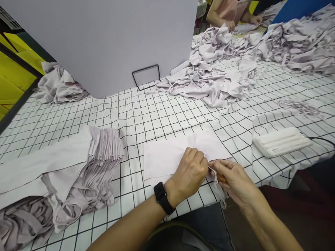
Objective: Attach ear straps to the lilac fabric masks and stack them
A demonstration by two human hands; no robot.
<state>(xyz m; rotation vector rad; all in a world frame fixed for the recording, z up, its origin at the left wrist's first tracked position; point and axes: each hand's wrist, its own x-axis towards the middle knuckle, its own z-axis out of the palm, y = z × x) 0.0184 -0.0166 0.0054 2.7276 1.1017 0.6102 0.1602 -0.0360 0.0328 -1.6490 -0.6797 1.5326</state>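
Observation:
A flat pale lilac fabric piece [162, 158] lies on the checked tablecloth in front of me. My left hand [192, 169], with a black watch on its wrist, is closed in a fist on the fabric, gripping it near its front edge. Right beside it, my right hand [230, 176] pinches the fabric's edge between thumb and finger. A small orange object [221, 178], perhaps a tool handle, is tucked in that same hand, its working end hidden. A narrow fabric strip [218, 191] hangs below the fingers over the table edge.
To the left is a neat stack of fabric pieces [106, 144] with dangling straps. A white lamp-like device [282, 141] with a cable lies right. A grey panel [112, 45], wire stand [146, 76] and fabric heap [214, 83] stand behind. Another person [230, 14] works at the back.

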